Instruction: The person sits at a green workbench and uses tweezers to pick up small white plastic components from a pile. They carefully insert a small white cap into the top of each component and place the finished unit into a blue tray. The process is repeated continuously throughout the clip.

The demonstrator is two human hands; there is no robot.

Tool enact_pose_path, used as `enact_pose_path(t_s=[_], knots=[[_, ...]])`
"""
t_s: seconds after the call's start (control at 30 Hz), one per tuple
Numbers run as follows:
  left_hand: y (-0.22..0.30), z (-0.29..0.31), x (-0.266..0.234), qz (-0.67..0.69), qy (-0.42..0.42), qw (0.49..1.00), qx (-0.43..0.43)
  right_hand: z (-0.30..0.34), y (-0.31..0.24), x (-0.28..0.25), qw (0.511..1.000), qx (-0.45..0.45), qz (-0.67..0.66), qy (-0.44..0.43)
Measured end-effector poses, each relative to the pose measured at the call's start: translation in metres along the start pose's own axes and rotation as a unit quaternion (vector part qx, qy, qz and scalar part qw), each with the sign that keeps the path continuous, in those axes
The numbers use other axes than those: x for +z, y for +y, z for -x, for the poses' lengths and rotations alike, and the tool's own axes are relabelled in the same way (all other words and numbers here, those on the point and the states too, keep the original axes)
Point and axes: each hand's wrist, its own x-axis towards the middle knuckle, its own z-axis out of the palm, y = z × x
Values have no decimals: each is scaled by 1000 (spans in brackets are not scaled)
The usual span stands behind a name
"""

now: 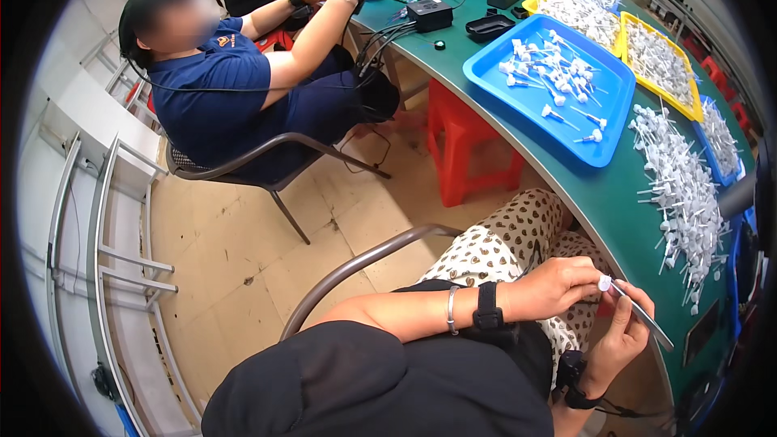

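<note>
Over my lap, at the table's edge, my left hand [562, 282] pinches a small white plastic piece [605, 283] with a round head. My right hand [619, 346] is closed around a flat, narrow grey metal tool [654, 330], blade-like, whose exact kind I cannot make out. The tool's upper end meets or nearly meets the white piece; its lower end points toward the table. A long heap of similar white stemmed pieces [684, 194] lies on the green table [453, 53] beyond my hands. More of them lie scattered in a blue tray [481, 73].
Yellow trays [694, 109] full of white pieces stand along the far side. A dark flat object [701, 332] lies near my right hand. A black box with cables [430, 14] sits farther off. At left, a co-worker [218, 105] sits beside a red stool [465, 146].
</note>
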Motion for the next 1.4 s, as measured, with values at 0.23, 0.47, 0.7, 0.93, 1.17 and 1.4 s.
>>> enact_pose_path(t_s=[0.23, 0.47, 0.7, 0.93, 1.17, 1.4], knots=[[2, -1, -7, -11, 5, 1000, 3, -4, -4, 3, 1000, -10, 10, -21], [8, -5, -9, -43, -20, 998, -29, -6, -6, 6, 999, -18, -29, -11], [9, -5, -9, -64, -19, 998, -11, -4, -3, 2, 999, -41, 9, -33], [7, -5, -10, -73, -12, 997, -2, -5, 1, -1, 996, -49, 45, -51], [7, -5, -9, -91, -9, 996, 2, -5, -1, 3, 998, -38, 24, -37], [6, -5, -8, -100, -6, 995, 10, -6, 0, 1, 998, -34, 30, -35]])
